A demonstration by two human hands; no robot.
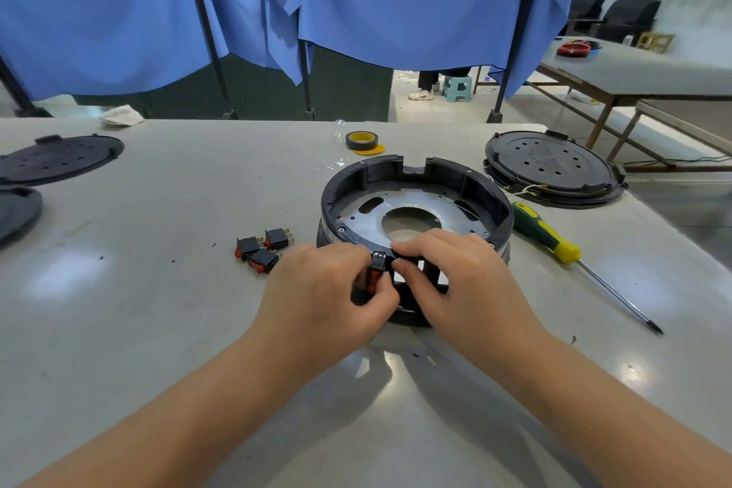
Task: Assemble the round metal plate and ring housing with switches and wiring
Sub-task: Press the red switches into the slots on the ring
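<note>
The left hand has its grip closed around a black rocker switch with a red face, thumb and fingers pinching it against the near wall of the ring housing. The right hand rests on the same near rim at about 6 o'clock of the ring, its fingers curled down over the edge beside the switch and over the open slots in the wall; whether it truly grips the rim or only presses on it cannot be told. Both hands touch at the switch.

The ring housing sits on the grey surface at the centre of the view, and the round metal plate lies flat inside it, with a large hole in its middle. Three spare switches lie in a cluster at about 9 o'clock from the ring, just beside the left hand. A green-and-yellow screwdriver lies at 3 o'clock, its tip toward the near edge. A black round cover with thin wires at its near edge lies at 2 o'clock, and a roll of tape at 12 o'clock. Two more black covers lie far out at 9 o'clock.
</note>
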